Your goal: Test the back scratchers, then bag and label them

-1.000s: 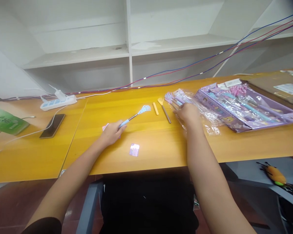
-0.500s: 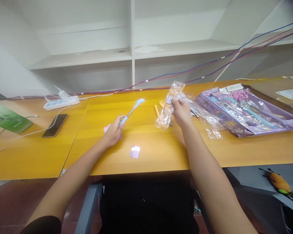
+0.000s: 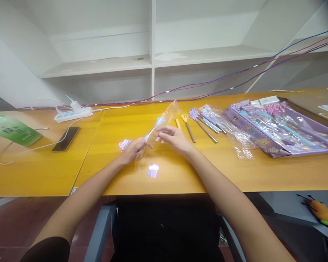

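My left hand (image 3: 135, 150) is closed around the light-blue handle of a back scratcher (image 3: 151, 134), its hand-shaped head pointing up and right. A clear plastic bag (image 3: 171, 111) overlaps the scratcher; whether the head is inside or behind it I cannot tell. My right hand (image 3: 173, 138) is beside the scratcher, fingers curled in at the bag. On the table to its right lie a yellow back scratcher (image 3: 189, 127), a purple back scratcher (image 3: 203, 125) and a separate yellow handle (image 3: 178, 123). A small pink card (image 3: 124, 145) lies by my left hand, a shiny purple card (image 3: 153, 170) nearer me.
A purple display box (image 3: 258, 136) of wrapped scratchers stands at the right, with more clear wrappers (image 3: 242, 140) beside it. At the left are a phone (image 3: 66, 139), a white power strip (image 3: 73, 114) with cables and a green package (image 3: 15, 129). Shelving (image 3: 153, 65) rises behind.
My right hand has moved left with the plastic bag, from over the scratchers to the blue back scratcher. The yellow and purple scratchers are uncovered. My left hand has shifted slightly right.
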Motion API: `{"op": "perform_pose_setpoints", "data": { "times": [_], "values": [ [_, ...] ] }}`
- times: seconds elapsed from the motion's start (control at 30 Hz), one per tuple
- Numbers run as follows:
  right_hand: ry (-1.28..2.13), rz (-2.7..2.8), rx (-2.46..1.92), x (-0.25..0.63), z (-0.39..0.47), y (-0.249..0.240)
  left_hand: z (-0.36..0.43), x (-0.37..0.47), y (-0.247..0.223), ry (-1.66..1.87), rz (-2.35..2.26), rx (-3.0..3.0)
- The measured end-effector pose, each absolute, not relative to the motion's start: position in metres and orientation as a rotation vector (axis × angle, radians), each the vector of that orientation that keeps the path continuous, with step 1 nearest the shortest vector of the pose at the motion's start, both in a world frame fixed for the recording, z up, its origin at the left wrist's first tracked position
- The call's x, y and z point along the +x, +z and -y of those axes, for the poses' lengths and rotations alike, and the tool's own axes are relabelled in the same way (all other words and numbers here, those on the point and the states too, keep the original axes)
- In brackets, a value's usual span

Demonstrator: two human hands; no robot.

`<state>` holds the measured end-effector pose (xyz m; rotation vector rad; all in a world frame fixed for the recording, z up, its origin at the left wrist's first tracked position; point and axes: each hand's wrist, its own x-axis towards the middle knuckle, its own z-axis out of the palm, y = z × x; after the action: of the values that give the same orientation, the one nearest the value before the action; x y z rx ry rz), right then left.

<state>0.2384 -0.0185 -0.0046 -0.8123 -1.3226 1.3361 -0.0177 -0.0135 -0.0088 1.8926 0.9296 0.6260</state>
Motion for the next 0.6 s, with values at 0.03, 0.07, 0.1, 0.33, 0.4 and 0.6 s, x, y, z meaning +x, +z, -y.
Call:
{"op": "perform_pose_setpoints", "data": {
  "times": [0.03, 0.07, 0.1, 0.33, 0.4, 0.6],
  "values": [
    [1.326, 1.322, -0.810, 0.235, 0.019, -0.005, 0.013, -0.018, -0.010, 0.597, -0.861, 1.881],
    [1.310, 1.313, -0.811, 0.232, 0.019, -0.006, 0.012, -0.018, -0.011, 0.571, -0.822, 1.852],
    [1.291, 1.299, -0.817, 0.230, 0.019, -0.007, 0.012, -0.018, -0.011, 0.546, -0.775, 1.813],
    [1.178, 1.233, -0.847, 0.230, 0.018, -0.005, 0.019, -0.015, 0.004, 0.517, -0.723, 1.862],
    [1.173, 1.187, -0.836, 0.230, 0.018, -0.005, 0.021, -0.014, 0.005, 0.532, -0.765, 1.870],
    [1.173, 1.202, -0.903, 0.221, 0.014, -0.019, 0.018, -0.012, -0.012, 0.732, -0.788, 1.847]
  ]
}}
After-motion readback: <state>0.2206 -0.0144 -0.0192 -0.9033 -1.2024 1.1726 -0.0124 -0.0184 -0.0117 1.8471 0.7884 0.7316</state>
